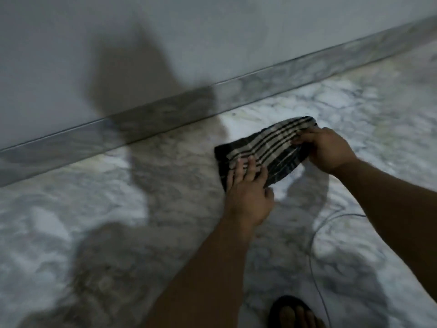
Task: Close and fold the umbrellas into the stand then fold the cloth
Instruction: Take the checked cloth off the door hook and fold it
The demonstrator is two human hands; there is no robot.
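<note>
A dark cloth (267, 145) with pale stripes hangs between my hands, folded into a narrow band just above the marble floor. My left hand (248, 188) lies with its fingers spread flat on the cloth's near left end. My right hand (326, 147) pinches the cloth's right end, fingers curled around the fabric. No umbrella or stand is in view.
The marble floor (118, 209) meets a grey skirting (260, 84) and a plain wall (212, 31) behind the cloth. A thin cable (314, 256) snakes across the floor at the right. My foot in a dark sandal (293, 313) stands at the bottom edge.
</note>
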